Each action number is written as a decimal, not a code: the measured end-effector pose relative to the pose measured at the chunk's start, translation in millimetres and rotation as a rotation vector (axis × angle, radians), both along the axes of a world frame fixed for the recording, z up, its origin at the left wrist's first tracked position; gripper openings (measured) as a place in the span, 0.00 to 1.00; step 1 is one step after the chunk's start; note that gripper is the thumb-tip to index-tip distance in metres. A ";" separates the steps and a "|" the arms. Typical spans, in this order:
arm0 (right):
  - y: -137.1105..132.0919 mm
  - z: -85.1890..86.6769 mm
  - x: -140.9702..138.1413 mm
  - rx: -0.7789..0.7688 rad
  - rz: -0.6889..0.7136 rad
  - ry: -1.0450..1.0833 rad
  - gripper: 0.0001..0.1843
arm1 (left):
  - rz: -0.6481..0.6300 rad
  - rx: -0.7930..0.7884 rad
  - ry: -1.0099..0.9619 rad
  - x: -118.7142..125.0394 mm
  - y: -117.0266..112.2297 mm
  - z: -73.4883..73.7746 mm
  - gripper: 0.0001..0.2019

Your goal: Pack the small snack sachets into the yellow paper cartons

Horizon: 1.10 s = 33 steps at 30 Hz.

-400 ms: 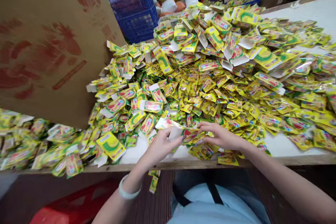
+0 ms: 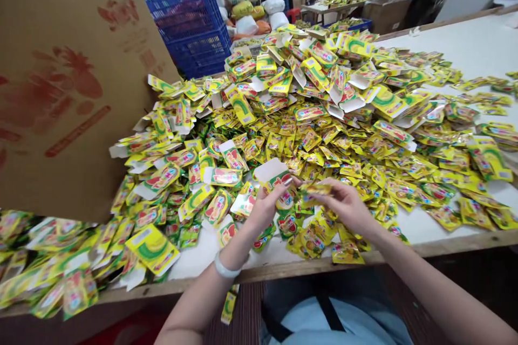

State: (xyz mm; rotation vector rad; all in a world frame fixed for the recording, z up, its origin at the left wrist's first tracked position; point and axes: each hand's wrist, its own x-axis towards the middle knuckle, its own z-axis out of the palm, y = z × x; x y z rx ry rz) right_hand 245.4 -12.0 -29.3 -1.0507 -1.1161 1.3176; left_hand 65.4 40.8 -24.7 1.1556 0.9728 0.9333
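White tabletop (image 2: 465, 43) mostly buried under a heap of sachets (image 2: 364, 156), yellow-green. Flat cartons (image 2: 307, 70) lie strewn along the heap's far crest. Brown cardboard box (image 2: 60, 91) leans at the heap's left, blue crate (image 2: 190, 16) behind the heap.

Both hands work at the heap's near foot, just above it. On that side the left hand (image 2: 261, 210), pale wristband (image 2: 224, 268) on the wrist, has its fingers curled round a small carton (image 2: 275, 175), fingertips on the printed face. The carton's white flap stands up, open, toward the heap. Next to it the right hand (image 2: 350, 206) pinches a bunch of sachets (image 2: 315, 190) between thumb and first fingers, the other fingers loosely bent. The bunch sits just beside the carton, on the side away from the cardboard box. Touching it or a hair apart, cannot tell.

Judgement: the step in hand looks like bringing the bunch to the carton's open end. To do it well:
- keep the left grip on the carton's side walls, light, so the mouth is not crushed
- hold the flap clear
- square the sachets' edges in the pinch first
- lead with the bunch's narrow end, in line with the carton's long axis

Foil looks slippery, so a loose pinch could let the bunch fan out.
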 end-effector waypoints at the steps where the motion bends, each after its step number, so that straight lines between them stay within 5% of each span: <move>1: 0.8 6.8 6.1 0.041 -0.085 -0.038 0.14 | -0.015 -0.002 0.003 -0.4 0.8 -2.3 0.17; 5: 11.5 22.1 21.1 0.221 -0.220 -0.136 0.11 | -0.230 -0.018 0.012 -1.7 -2.3 -7.6 0.16; 10: 28.3 26.5 10.3 0.511 -0.004 -0.502 0.05 | -0.375 0.045 0.000 1.0 -10.7 -9.5 0.14; 17: 19.4 50.2 5.8 0.503 0.325 -0.970 0.12 | -0.394 0.259 0.212 -2.6 -10.4 -19.7 0.12; 21: 16.9 55.3 13.8 0.523 0.377 -0.875 0.09 | -0.492 0.241 0.234 -4.0 -8.4 -24.5 0.13; 26: 15.8 33.1 23.4 0.589 0.258 -0.839 0.08 | -0.584 0.203 0.238 -4.9 -7.6 -24.0 0.19; 30: 14.7 31.1 26.2 0.560 0.435 -0.867 0.14 | -0.611 0.207 0.274 -5.8 -8.1 -19.1 0.25; 33: 10.8 33.6 26.5 0.400 0.563 -0.806 0.12 | -0.598 0.194 0.284 -3.1 -7.4 -13.6 0.31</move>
